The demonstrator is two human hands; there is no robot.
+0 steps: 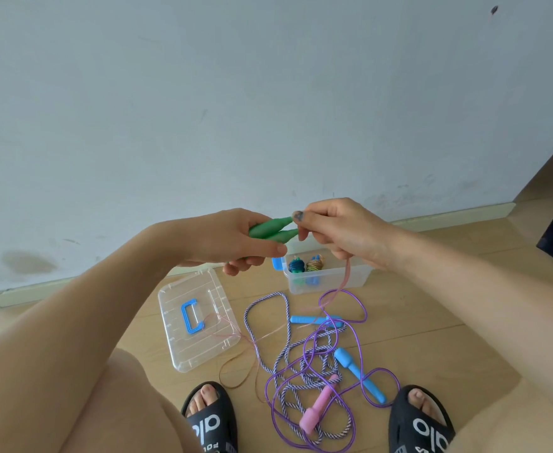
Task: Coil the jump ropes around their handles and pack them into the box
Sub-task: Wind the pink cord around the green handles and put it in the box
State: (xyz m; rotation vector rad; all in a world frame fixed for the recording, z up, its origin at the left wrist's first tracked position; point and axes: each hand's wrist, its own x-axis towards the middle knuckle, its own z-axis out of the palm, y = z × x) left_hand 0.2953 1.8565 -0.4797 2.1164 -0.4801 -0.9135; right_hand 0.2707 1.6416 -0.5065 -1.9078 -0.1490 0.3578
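My left hand (236, 238) grips two green jump-rope handles (273, 230) side by side, their tips pointing right. My right hand (337, 228) pinches the thin pink rope (345, 277) at the handle tips; the rope hangs down to the floor and trails left across the lid. A clear plastic box (327, 277) stands on the floor below my hands, with two coiled ropes (305, 265) inside. On the floor lie a tangled purple rope (337, 325) with blue handles (360, 374), and a striped rope (265, 325) with a pink handle (317, 405).
The clear lid (196, 322) with a blue carry handle lies on the wooden floor left of the box. A pale wall and skirting board (448, 215) run behind. My feet in black slides (211, 416) sit at the bottom, either side of the tangle.
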